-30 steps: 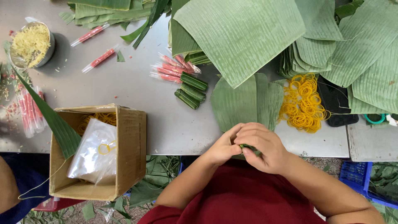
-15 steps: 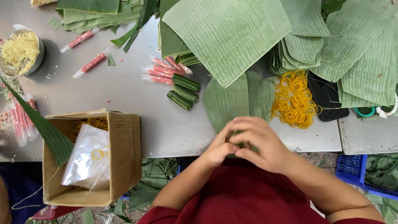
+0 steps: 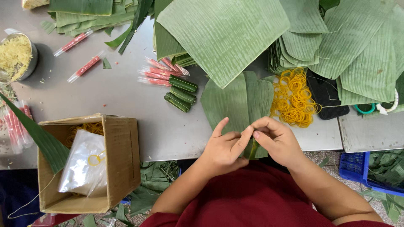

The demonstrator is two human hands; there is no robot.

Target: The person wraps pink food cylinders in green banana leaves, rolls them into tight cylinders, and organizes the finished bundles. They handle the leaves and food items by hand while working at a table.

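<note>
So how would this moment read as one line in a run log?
left hand: pinching leaf roll | right hand: pinching same roll | behind: flat banana leaves, yellow rubber bands | table: three finished rolls

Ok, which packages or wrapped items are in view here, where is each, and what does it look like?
Cardboard box: lower left, brown, open top.
Clear plastic bag: inside the box, crumpled, yellow rubber bands showing.
Red sticks in clear wrappers: table centre, thin; two more upper left.
Bundle of red wrapped sticks: left edge, partly hidden.
Green leaf-wrapped rolls: centre, three short cylinders.
No labels, signs or screens.
</note>
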